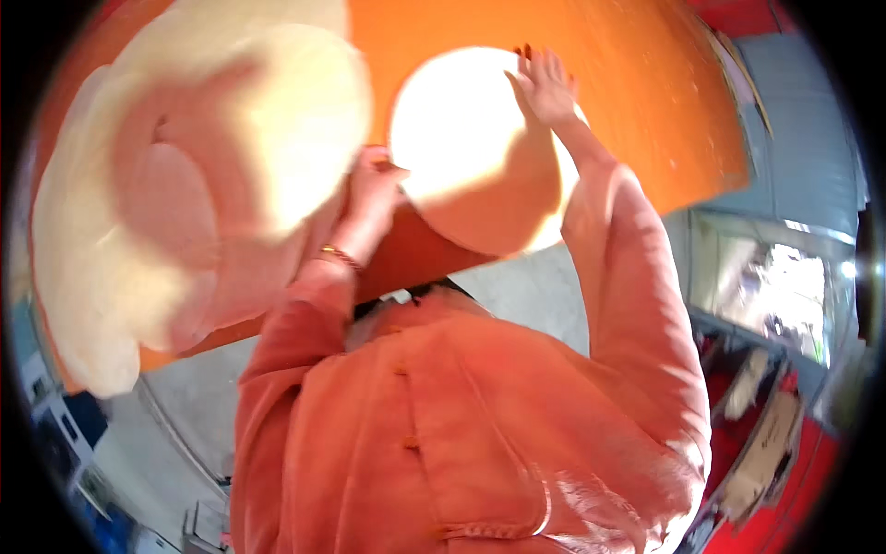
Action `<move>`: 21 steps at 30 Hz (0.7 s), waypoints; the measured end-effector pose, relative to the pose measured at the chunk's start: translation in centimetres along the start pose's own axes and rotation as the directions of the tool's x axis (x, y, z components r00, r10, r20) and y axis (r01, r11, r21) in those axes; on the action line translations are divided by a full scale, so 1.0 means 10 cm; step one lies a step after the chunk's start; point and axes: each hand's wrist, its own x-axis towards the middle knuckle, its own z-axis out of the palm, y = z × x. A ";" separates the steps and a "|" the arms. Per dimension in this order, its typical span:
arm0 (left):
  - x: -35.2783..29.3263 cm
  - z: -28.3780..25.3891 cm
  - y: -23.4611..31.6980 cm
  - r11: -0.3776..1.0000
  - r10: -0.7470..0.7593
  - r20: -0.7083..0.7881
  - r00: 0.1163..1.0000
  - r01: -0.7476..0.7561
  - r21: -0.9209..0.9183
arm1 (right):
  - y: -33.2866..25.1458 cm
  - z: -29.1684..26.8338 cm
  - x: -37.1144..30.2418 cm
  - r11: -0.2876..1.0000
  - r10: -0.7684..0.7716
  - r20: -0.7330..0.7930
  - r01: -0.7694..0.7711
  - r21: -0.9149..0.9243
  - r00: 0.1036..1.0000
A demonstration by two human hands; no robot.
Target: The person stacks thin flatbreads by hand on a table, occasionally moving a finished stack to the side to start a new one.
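Left hand half hidden behind round dough sheet

Lighting: strong, warm sunlight with orange cast; hard shadows. Glare whitens the round disc. Edges bent, vignetted, perhaps slightly blurred.

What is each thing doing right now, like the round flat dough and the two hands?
Round dough: spread flat on the orange cloth, partly in sun, partly in shadow.
Right hand: open, fingers spread, pressing flat on the dough's far edge.
Left hand: at the dough's near left edge; grip unclear.
Pile of dough rounds: overlapping on the left.
Orange cloth: lying flat under everything.
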 end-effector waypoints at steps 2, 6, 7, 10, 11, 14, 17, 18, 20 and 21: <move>0.05 -0.15 -0.10 1.000 0.009 -0.032 0.999 -0.008 0.008 | -0.64 -0.47 -0.22 0.962 -0.248 -0.165 0.263 0.073 0.955; 0.06 0.09 -0.15 0.997 -0.004 0.019 1.000 0.003 0.076 | -0.75 -0.37 -1.03 0.978 -0.013 0.079 -0.004 0.207 0.997; 0.08 0.08 -0.17 0.994 0.012 0.076 0.997 -0.020 0.106 | -0.73 -0.38 -1.08 0.973 -0.035 0.070 0.018 0.231 0.997; 0.00 -0.04 -0.02 0.999 -0.035 0.257 0.966 0.042 -0.023 | -0.81 -0.33 -1.44 0.944 -0.208 -0.095 0.225 0.243 0.974; -0.20 -0.13 0.26 0.996 -0.081 0.333 0.939 0.090 -0.011 | -1.00 -0.54 -1.51 0.942 -0.205 -0.017 0.202 0.269 0.979; -0.24 -0.34 0.25 0.994 -0.074 0.307 0.949 0.094 -0.050 | -1.33 -0.90 -1.66 0.968 -0.165 0.176 0.125 0.218 0.970; -0.47 -0.52 0.25 0.990 -0.122 0.302 0.946 0.092 0.110 | -1.47 -1.07 -1.98 0.958 -0.185 0.190 0.134 0.254 0.964; -0.61 -0.74 0.34 0.984 -0.133 0.373 0.918 0.077 0.160 | -1.49 -1.19 -2.07 0.945 -0.182 0.159 0.129 0.300 0.970; -1.00 -1.06 0.56 0.918 0.149 0.526 0.838 -0.314 0.241 | -1.47 -1.23 -2.15 0.899 -0.152 0.138 0.078 0.431 0.979; -1.14 -1.20 0.53 0.979 -0.073 0.420 0.905 0.145 -0.140 | -1.58 -1.38 -2.07 0.785 -0.120 0.209 -0.036 0.618 0.971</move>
